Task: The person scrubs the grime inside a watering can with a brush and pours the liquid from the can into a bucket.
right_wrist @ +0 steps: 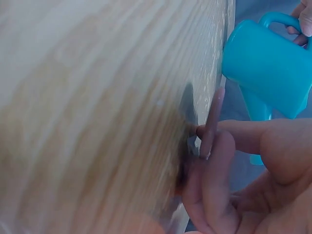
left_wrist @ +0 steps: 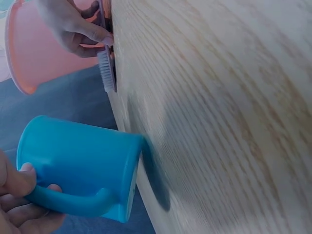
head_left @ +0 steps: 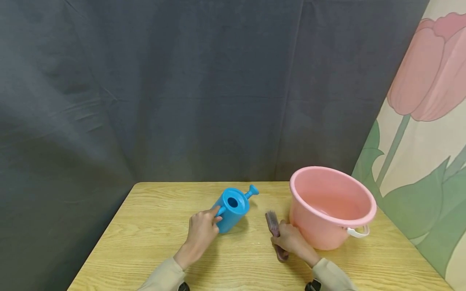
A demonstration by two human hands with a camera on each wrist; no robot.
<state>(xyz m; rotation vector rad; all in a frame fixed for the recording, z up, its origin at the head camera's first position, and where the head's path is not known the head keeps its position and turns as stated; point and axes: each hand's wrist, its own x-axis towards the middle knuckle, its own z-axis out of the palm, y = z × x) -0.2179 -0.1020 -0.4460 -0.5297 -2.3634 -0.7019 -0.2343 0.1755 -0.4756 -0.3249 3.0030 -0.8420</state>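
A blue watering can [head_left: 233, 220] is tilted over the middle of the table, its spout pointing to the far right. My left hand [head_left: 202, 229] grips its handle, thumb on top, as the left wrist view also shows with the can [left_wrist: 78, 156] close up. Whether its base touches the table, I cannot tell. To the right, a brush [head_left: 272, 223] with a purplish-brown handle and pale bristles lies low at the tabletop. My right hand [head_left: 293, 240] pinches the brush around its handle. In the right wrist view, fingers partly hide the handle [right_wrist: 212, 117].
A pink bucket [head_left: 320, 232] with a white handle grip [head_left: 358, 232] stands right beside my right hand. Beneath everything is a wooden table [head_left: 145, 226]. A dark curtain [head_left: 211, 89] hangs behind it, and a tulip-painted wall [head_left: 429, 161] rises on the right.
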